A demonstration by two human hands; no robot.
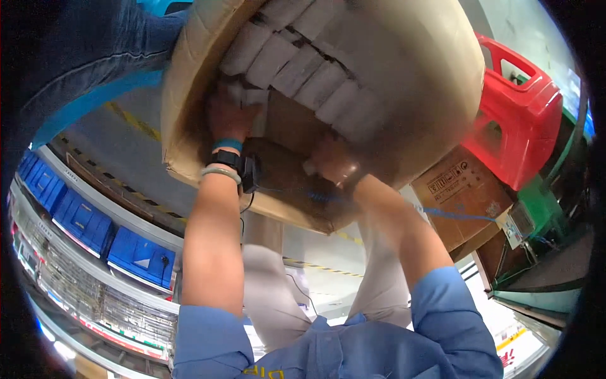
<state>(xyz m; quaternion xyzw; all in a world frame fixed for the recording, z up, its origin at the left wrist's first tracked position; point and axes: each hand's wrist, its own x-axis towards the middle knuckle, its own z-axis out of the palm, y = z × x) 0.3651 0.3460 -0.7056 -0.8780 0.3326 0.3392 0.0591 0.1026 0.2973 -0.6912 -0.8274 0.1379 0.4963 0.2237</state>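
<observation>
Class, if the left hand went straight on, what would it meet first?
Probably the pale packages in the cardboard box, just beyond the left hand; blur and shadow leave depth unclear.

Inside the cardboard box (178,95) it is dim, and a grey haze smears its right side, leaving the left hand (232,117) and right hand (333,158) shadowed and soft. The forearms (213,252) catch brighter light. Fisheye distortion curves the shelving (107,268) toward black corners.

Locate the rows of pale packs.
The pale packs lie inside the open carton, at the upper middle of the head view, just beyond the left hand.
</observation>
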